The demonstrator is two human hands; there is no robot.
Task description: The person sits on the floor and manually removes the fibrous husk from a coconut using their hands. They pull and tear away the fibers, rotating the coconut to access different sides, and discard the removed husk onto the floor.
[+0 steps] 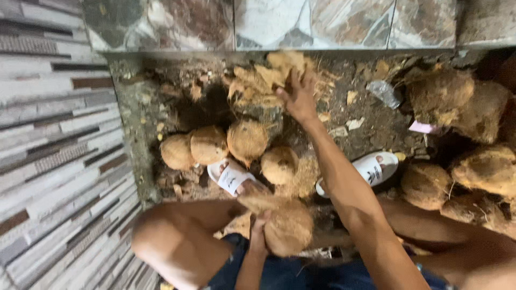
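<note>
My left hand (pixel 258 234) grips a husked brown coconut (pixel 287 228) held low between my knees. My right hand (pixel 300 96) reaches far forward, fingers spread, touching a pile of torn coconut husk pieces (pixel 263 78) on the dirt ground; whether it holds a piece I cannot tell. Several husked coconuts lie in a row in front of me, one (pixel 246 139) just below the husk pile and another (pixel 279 164) near my right forearm.
My feet wear white sandals (pixel 231 176) (pixel 376 168). More unhusked coconuts (pixel 457 96) heap at the right. A striped tiled wall (pixel 54 134) runs along the left and a stone-patterned wall (pixel 301 21) at the back. A crumpled plastic scrap (pixel 385 92) lies on the dirt.
</note>
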